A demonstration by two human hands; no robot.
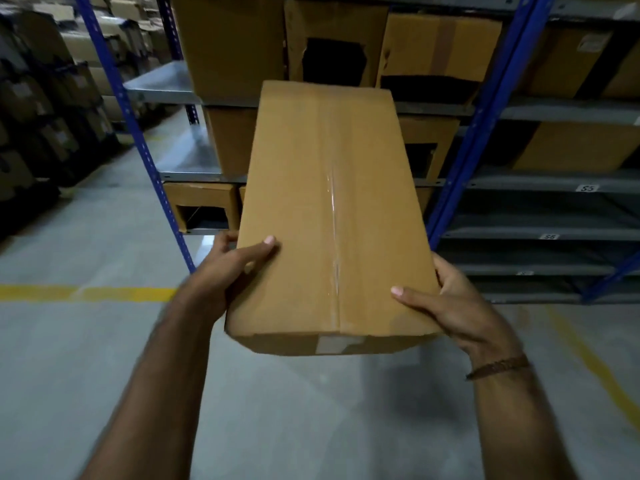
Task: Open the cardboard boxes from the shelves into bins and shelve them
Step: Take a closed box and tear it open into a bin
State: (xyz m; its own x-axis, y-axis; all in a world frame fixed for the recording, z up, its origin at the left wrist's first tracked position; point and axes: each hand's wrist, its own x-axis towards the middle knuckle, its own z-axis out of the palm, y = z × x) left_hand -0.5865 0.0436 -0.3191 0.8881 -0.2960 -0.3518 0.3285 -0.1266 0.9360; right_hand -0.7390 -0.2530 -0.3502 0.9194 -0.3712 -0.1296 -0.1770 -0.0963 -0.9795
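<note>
One sealed cardboard box (tape along the seam), gripped at its near corners by left hand and right hand, held before the shelving

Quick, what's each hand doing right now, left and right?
Left hand: grips the left side of the cardboard box, thumb on top.
Right hand: grips the box's right side, thumb on top.

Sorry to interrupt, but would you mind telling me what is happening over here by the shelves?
A person is holding a long cardboard box in the air in front of the blue shelving. The left hand grips its left side and the right hand grips its right side, thumbs on top. The box is sealed with clear tape down the middle. Boxes with cut-out fronts already sit on the shelves behind.
</note>
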